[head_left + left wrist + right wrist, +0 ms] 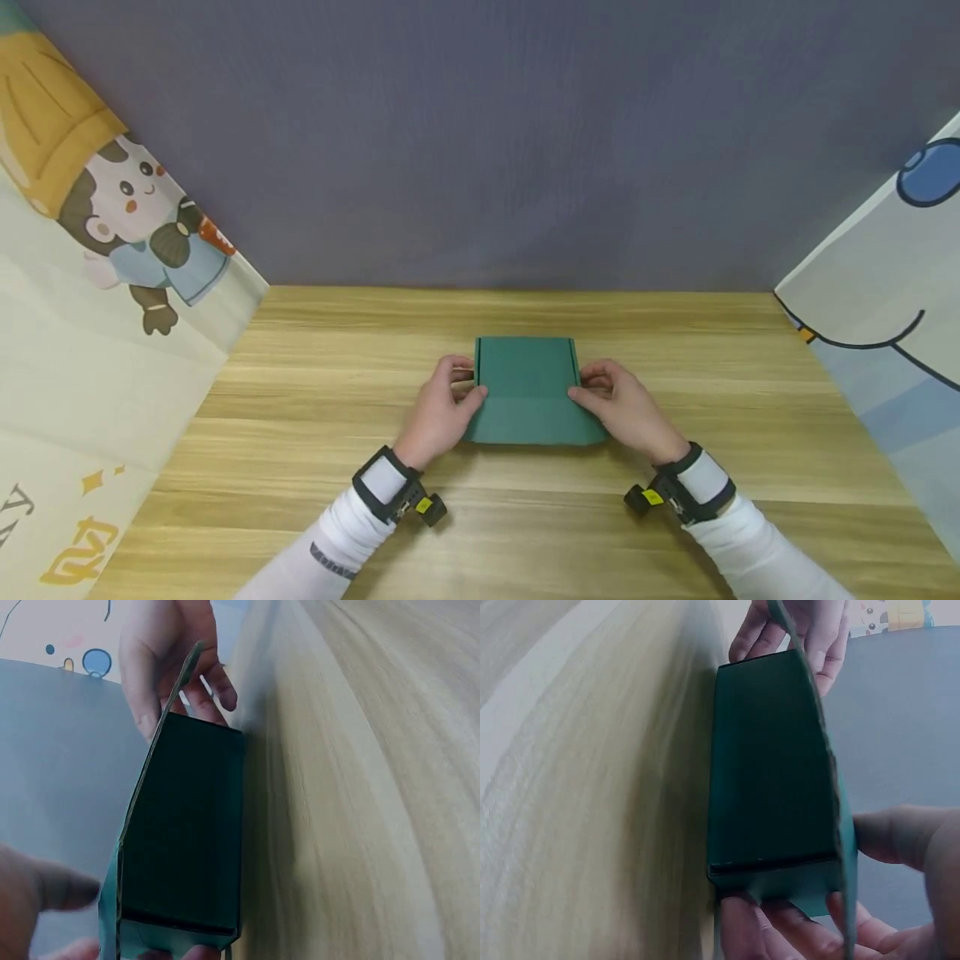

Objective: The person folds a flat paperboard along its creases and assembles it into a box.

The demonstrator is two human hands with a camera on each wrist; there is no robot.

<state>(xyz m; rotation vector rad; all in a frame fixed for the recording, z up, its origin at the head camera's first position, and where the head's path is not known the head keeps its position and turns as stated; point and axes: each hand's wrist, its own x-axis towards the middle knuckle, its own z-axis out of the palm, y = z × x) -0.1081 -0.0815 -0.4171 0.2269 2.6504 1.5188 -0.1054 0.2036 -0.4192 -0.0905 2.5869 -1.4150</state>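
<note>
A green cardboard box (pixel 527 375) lies on the wooden table between both hands. Its lid is folded over the top, and the front flap (pixel 534 423) sticks out toward the person. In both wrist views the dark front wall (pixel 191 825) of the box shows beneath the flap. My left hand (pixel 446 408) grips the left side, thumb on the lid's edge and fingers along the side wall. On the opposite side, my right hand (pixel 626 408) holds the box the same way, its thumb (pixel 892 834) against the lid and its fingers under the lid edge at the side.
The wooden table (pixel 337 350) spreads around the box, with a dark grey backdrop (pixel 525 150) behind it. Printed cloths with cartoon figures hang at the left (pixel 90 350) and right (pixel 885 275). Each wrist wears a strapped camera (pixel 431 509).
</note>
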